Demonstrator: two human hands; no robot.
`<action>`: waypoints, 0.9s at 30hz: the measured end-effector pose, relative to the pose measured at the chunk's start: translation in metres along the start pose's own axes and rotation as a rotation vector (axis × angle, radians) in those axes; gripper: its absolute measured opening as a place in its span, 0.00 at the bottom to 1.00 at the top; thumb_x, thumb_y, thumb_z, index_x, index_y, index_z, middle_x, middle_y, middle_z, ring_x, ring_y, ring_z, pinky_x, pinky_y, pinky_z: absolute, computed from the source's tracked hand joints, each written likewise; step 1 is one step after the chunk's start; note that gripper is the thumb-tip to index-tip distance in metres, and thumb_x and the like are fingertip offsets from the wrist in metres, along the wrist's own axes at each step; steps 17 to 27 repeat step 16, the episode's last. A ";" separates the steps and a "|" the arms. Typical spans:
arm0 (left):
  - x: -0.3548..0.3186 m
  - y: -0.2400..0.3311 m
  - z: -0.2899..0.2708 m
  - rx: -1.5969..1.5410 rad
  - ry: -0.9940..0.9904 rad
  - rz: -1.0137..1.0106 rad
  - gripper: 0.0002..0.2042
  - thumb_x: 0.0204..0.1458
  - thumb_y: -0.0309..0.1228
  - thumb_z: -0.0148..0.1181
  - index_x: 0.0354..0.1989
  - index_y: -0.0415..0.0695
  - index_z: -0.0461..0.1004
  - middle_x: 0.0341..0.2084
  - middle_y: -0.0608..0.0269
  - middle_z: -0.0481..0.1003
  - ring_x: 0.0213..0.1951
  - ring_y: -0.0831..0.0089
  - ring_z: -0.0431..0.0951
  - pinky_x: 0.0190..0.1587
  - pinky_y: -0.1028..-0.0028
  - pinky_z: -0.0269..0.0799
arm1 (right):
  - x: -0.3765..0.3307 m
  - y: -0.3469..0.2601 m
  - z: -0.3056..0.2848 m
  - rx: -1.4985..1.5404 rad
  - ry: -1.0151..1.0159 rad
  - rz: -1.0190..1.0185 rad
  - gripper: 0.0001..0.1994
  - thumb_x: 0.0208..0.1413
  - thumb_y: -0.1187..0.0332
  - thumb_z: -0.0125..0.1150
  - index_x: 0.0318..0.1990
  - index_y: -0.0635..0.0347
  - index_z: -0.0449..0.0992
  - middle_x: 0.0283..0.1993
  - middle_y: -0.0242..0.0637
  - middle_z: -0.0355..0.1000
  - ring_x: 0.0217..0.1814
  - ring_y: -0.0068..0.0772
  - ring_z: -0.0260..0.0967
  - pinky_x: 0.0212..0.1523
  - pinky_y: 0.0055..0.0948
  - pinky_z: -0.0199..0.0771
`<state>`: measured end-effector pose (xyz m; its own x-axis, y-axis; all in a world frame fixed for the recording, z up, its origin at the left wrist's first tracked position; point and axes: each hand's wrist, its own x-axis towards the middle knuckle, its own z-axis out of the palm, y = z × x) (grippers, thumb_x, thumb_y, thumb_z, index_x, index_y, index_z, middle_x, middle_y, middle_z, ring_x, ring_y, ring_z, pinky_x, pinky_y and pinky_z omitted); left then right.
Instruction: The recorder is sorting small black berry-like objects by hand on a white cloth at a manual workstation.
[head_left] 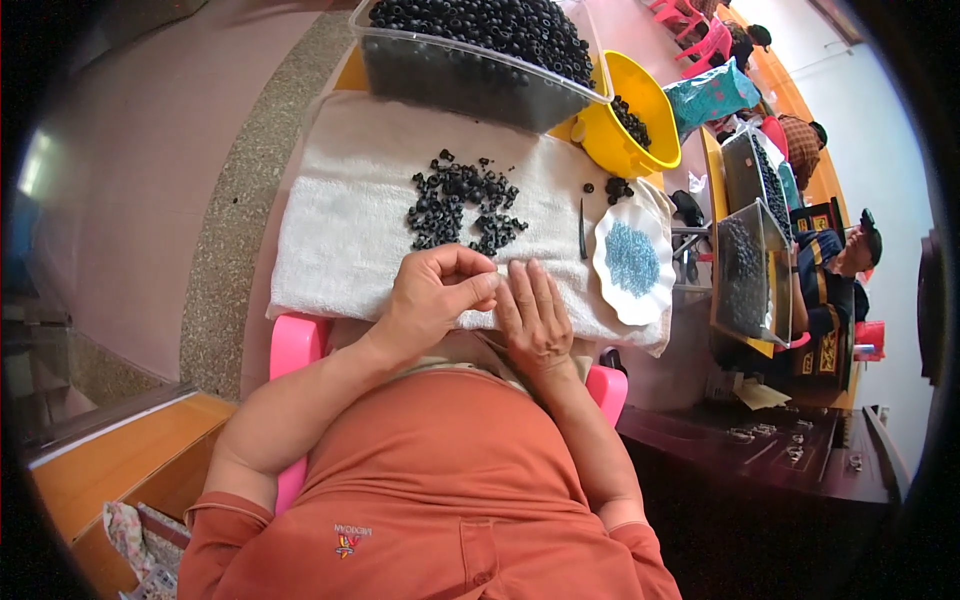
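Observation:
My left hand (435, 300) is closed, thumb and index finger pinched together just above the near edge of a white towel (335, 200). Whatever may be in that pinch is too small to make out. Beside it my right hand (540, 320) lies flat, fingers stretched, its fingertips close to the left thumb. Just beyond both hands a loose pile of small black ring-like parts (460, 190) is spread on the towel. A thin dark pointed tool (582, 230) lies right of the pile. Further right, a white scalloped plate (642, 312) holds tiny blue beads (632, 255).
Beyond the towel stands a clear plastic bin (470, 75) full of black parts. A yellow bowl (595, 145) with more black parts is tilted beside it. Pink chair arms (297, 345) flank me. To the right, a person (845, 255) sits by other clear bins (745, 265).

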<state>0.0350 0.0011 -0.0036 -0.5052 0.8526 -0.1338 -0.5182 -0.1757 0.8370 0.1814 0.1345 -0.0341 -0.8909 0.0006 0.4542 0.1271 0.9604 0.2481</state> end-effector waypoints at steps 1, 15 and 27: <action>0.000 0.001 0.000 -0.002 0.010 -0.004 0.06 0.56 0.25 0.61 0.39 0.36 0.76 0.30 0.63 0.77 0.32 0.79 0.77 0.38 0.78 0.78 | 0.001 0.002 0.001 0.001 -0.002 0.004 0.13 0.58 0.68 0.55 0.49 0.60 0.75 0.57 0.48 0.72 0.61 0.53 0.69 0.60 0.45 0.70; -0.010 -0.005 -0.004 -0.010 0.061 0.015 0.06 0.55 0.25 0.63 0.39 0.39 0.76 0.31 0.65 0.77 0.31 0.80 0.78 0.38 0.79 0.78 | 0.015 0.018 0.025 -0.023 0.101 0.025 0.15 0.57 0.69 0.57 0.52 0.56 0.75 0.56 0.45 0.73 0.60 0.49 0.70 0.59 0.43 0.70; -0.013 -0.007 -0.004 -0.002 0.068 0.007 0.06 0.55 0.25 0.63 0.39 0.38 0.76 0.31 0.65 0.77 0.31 0.79 0.78 0.38 0.79 0.78 | 0.013 0.016 0.026 -0.017 0.101 0.024 0.15 0.57 0.69 0.57 0.52 0.56 0.75 0.56 0.45 0.73 0.60 0.49 0.70 0.59 0.43 0.70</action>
